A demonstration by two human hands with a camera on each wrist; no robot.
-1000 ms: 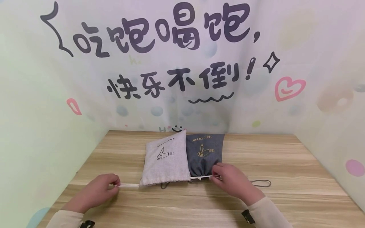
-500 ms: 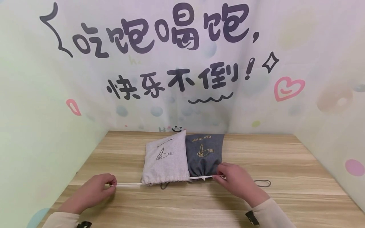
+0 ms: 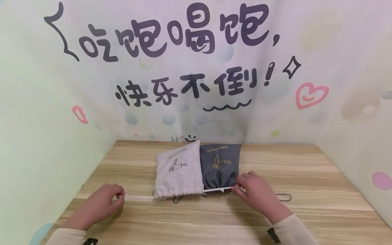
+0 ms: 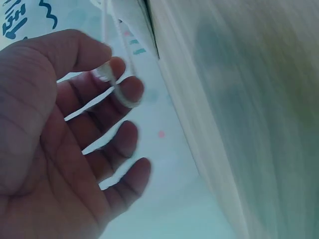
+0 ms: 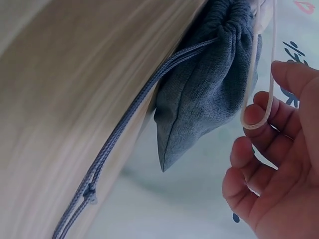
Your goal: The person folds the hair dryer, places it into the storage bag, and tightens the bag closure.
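A light grey drawstring bag (image 3: 178,177) with a hair dryer print lies on the table, its mouth towards me and slightly gathered. It overlaps the left side of a dark grey drawstring bag (image 3: 218,173) lettered "Hair Dryer". White cords stretch out from both sides of the light bag's mouth. My left hand (image 3: 99,206) pinches the left loop of white cord (image 4: 124,97) between thumb and fingers. Over the front of the dark bag, my right hand (image 3: 260,195) holds the right loop of white cord (image 5: 251,79), which hangs round its fingers.
A dark grey cord (image 5: 127,119) with a knot runs from the dark bag across the wood-grain table (image 3: 190,224). Another dark cord loop (image 3: 177,199) pokes out below the light bag. Printed cloth walls (image 3: 196,122) rise at the back and sides.
My hands have moved slightly apart, the left leftward and the right to the right. The light bag's mouth has puckered and narrowed, its left corner drawn inward.
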